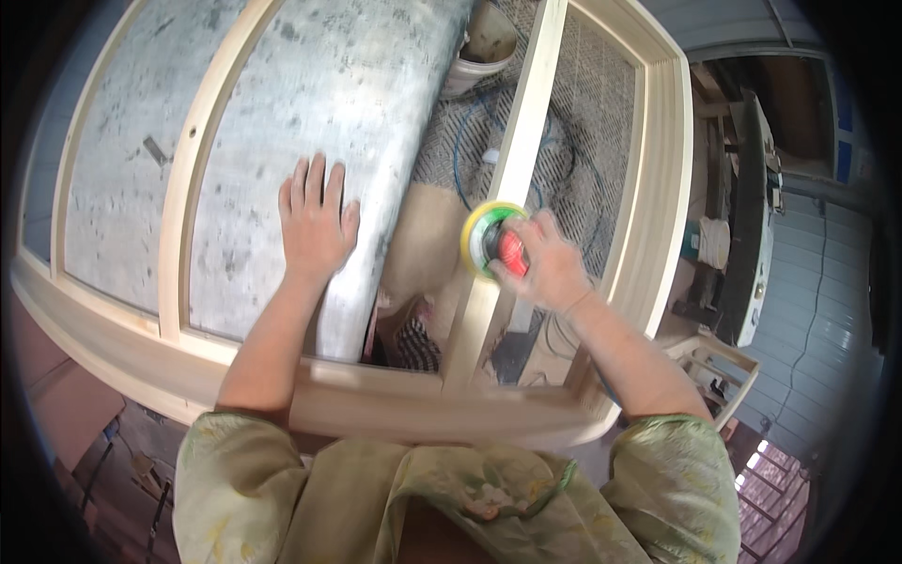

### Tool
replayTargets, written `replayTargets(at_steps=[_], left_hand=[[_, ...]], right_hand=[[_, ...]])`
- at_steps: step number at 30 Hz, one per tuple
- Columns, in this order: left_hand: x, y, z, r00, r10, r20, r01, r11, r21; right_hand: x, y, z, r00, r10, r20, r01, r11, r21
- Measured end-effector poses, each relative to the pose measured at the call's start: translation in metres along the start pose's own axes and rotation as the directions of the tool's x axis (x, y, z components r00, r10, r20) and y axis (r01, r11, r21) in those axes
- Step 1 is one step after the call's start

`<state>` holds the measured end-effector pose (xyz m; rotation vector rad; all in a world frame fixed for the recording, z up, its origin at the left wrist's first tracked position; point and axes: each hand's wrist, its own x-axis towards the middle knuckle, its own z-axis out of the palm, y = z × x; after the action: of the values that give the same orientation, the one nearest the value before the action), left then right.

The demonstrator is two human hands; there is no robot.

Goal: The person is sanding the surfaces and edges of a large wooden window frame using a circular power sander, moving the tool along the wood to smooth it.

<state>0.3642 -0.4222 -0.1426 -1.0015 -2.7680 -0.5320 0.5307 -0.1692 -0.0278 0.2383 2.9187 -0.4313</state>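
Observation:
My left hand (317, 218) lies flat, fingers spread, on a grey, dark-spotted tabletop (317, 106) under a pale wooden frame (655, 211). My right hand (546, 264) grips the red and black top of a round tool with a green and yellow disc (486, 243), which looks like a palm sander. The disc rests against a wooden crossbar (525, 120) of the frame, right of my left hand. Another crossbar (184, 169) crosses the tabletop at the left. The disc's underside is hidden.
Below the frame's opening, a white bucket (476, 70) and a blue hose (461, 144) are on the patterned floor covering. A dark-topped bench (743, 225) stands at the right, beside another white bucket (713, 242) and a small wooden frame (740, 366).

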Motion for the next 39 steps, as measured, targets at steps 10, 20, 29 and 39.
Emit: replayTargets(at_steps=[10,20,29,39], left_hand=[[0.007,0.006,-0.006,0.998,0.015,0.055,-0.014,1.000,-0.008],[-0.002,-0.003,-0.008,1.000,-0.022,-0.003,0.022,0.997,-0.076],[0.011,-0.172,-0.099,0.928,-0.367,0.056,0.364,0.870,-0.333],[-0.031,-0.300,-0.087,0.912,-0.410,-0.002,0.396,0.879,0.264]], right_hand=[[0.288,0.168,-0.088,0.931,0.207,-0.299,-0.222,0.975,-0.016],[0.069,0.011,-0.022,0.992,0.089,-0.090,-0.081,0.993,0.091],[0.041,-0.185,0.027,0.948,-0.285,-0.143,0.300,0.949,0.092],[0.199,-0.306,0.102,0.899,-0.250,-0.360,0.380,0.855,0.353]])
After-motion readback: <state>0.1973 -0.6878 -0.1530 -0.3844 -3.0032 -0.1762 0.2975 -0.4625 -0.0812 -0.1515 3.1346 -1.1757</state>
